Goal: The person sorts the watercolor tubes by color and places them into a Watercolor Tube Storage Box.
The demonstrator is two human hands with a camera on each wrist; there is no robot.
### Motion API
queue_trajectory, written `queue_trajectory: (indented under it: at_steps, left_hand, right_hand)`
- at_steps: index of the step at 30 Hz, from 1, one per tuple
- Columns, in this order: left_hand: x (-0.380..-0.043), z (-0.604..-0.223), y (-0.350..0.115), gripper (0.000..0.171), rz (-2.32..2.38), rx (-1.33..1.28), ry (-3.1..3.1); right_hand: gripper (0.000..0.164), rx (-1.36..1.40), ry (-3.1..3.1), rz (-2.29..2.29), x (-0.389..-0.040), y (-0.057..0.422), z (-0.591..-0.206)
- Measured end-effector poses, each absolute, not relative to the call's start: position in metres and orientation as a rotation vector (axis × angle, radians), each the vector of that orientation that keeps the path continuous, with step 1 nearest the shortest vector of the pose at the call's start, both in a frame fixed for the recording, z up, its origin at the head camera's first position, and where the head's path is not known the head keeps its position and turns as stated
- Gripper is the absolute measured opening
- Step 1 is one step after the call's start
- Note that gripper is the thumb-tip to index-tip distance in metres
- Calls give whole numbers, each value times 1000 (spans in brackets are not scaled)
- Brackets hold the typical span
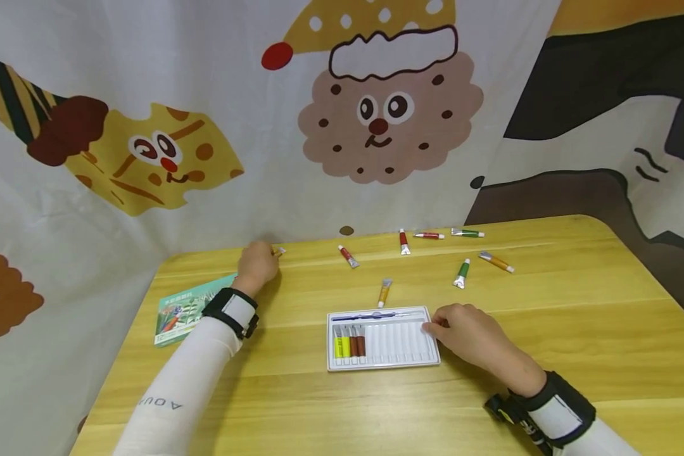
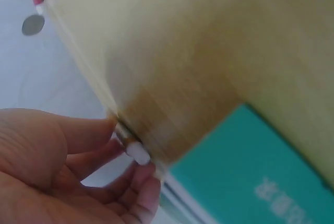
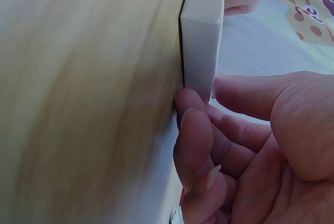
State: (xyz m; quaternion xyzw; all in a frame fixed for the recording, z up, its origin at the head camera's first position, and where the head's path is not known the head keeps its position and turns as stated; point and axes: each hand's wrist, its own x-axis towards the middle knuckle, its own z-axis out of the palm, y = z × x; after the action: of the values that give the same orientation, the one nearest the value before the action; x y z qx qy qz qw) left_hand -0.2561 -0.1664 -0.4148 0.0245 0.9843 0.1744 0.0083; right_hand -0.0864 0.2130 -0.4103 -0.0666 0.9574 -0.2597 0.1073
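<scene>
At the table's far left edge my left hand (image 1: 258,266) pinches a small ochre paint tube (image 1: 280,251) between thumb and fingers. Its white cap (image 2: 138,153) points towards the teal box in the left wrist view. My right hand (image 1: 472,332) grips the right side of a white paint tray (image 1: 384,367), thumb on the rim and fingers against the side wall (image 3: 201,51). Two yellow tubes (image 1: 342,345) and two brown tubes (image 1: 356,345) lie in the tray's left slots. A thin blue paintbrush (image 1: 365,316) lies in its upper groove.
A teal paint box (image 1: 185,310) lies beneath my left wrist. Beyond the tray are scattered loose tubes: ochre (image 1: 384,293), red (image 1: 348,256), red (image 1: 404,242), red (image 1: 429,235), green (image 1: 462,274), green (image 1: 467,233) and ochre (image 1: 496,261). A printed curtain (image 1: 251,209) hangs along the back.
</scene>
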Motion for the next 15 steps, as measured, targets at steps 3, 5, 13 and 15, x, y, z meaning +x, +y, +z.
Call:
queue_trajectory:
  at_steps: [3,5,13,15]
  left_hand:
    - [-255,-412,-168,27,631,99,3075]
    - [-253,-408,-166,29,639,102,3064]
    - [-253,-407,-164,46,769,89,3007]
    - [-252,-406,-163,49,840,102,2995]
  right_hand:
    - [18,-182,2815,-762,-86,213,-410]
    - [18,-186,2817,-763,-86,213,-410]
    - [18,-199,2828,-764,-86,214,-413]
    - [19,-204,2831,-763,-86,214,-413]
